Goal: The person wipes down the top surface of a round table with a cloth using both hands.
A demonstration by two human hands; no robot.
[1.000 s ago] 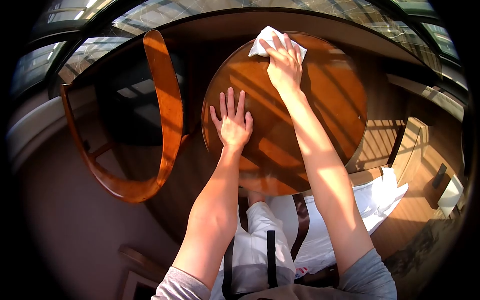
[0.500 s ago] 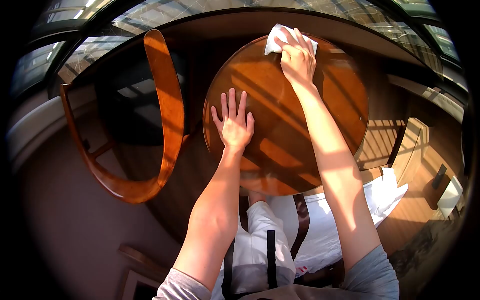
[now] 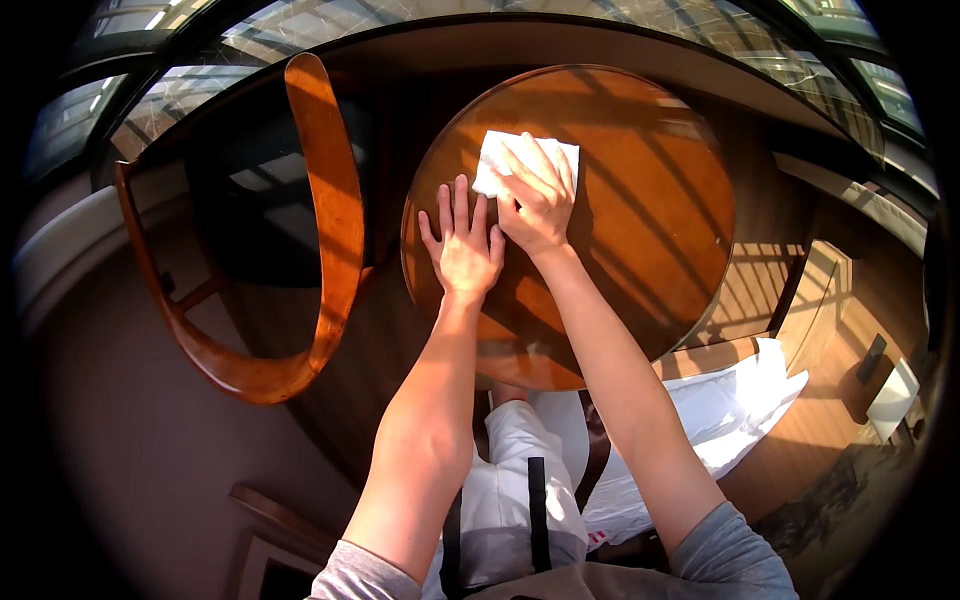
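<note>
A round brown wooden table (image 3: 640,240) stands in front of me, its glossy top striped with sunlight and shadow. Flat on its left part lies my left hand (image 3: 465,258), open, fingers spread and holding nothing. My right hand (image 3: 542,212) presses a folded white cloth (image 3: 492,170) against the tabletop, left of the table's middle. The fingers rest over the cloth and hide part of it. Both hands are close together, with the cloth's lower left corner near my left fingertips.
At left is a wooden chair with a curved backrest (image 3: 338,200) and a dark seat (image 3: 255,195). White fabric (image 3: 735,400) lies right of my legs. Window panes (image 3: 480,35) curve behind the table. A wooden piece of furniture (image 3: 815,300) stands at right.
My right hand has pulled the white cloth from the table's far edge toward me and left, next to my left hand. My left hand has stayed in place.
</note>
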